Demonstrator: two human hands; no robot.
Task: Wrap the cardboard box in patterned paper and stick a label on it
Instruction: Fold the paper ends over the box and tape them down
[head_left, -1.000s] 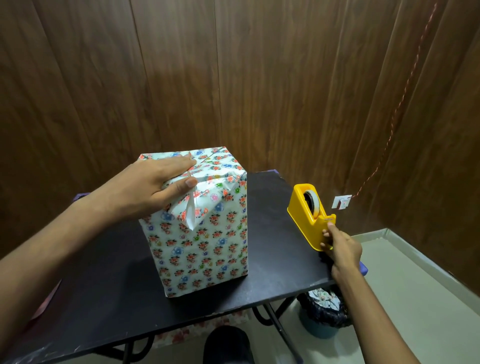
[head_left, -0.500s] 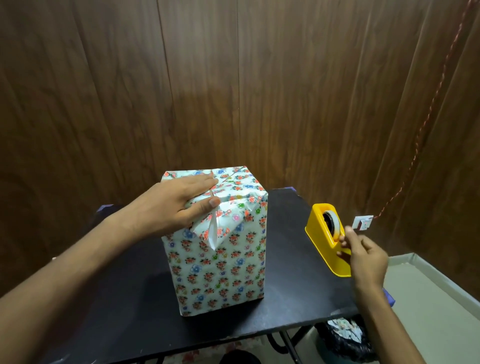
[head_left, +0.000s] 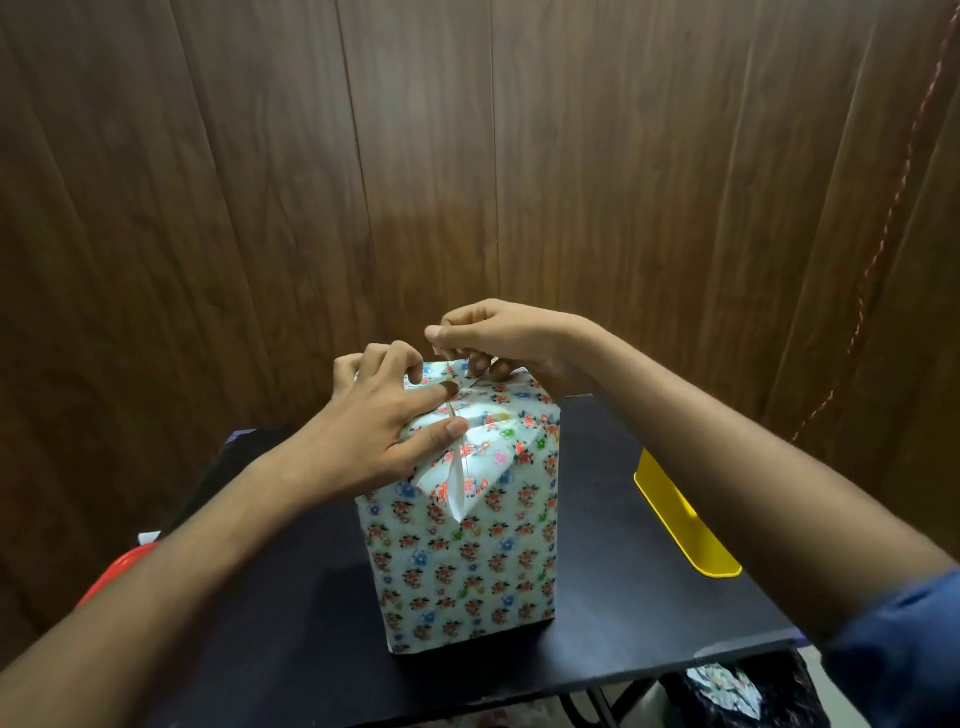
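Note:
The box wrapped in flowered paper (head_left: 467, 561) stands upright in the middle of the black table (head_left: 291, 649). My left hand (head_left: 379, 426) holds its top near corner, bent fingers on the top and thumb pressing the folded paper flap on the front. My right hand (head_left: 509, 338) hovers just over the top's far side, its fingers curled and pinching one end of a thin strip of clear tape (head_left: 456, 447). The strip runs down past my left thumb along the flap. No label is visible.
A yellow tape dispenser (head_left: 680, 514) sits at the table's right edge, partly behind my right forearm. A bin lined with a black bag (head_left: 737, 691) stands below the table's right corner. Something red (head_left: 111, 571) shows at the left. A wood-panelled wall is close behind.
My right hand left the yellow dispenser with a piece of tape and came over to the top of the box. My left hand stayed on the fold, its fingers now more bent.

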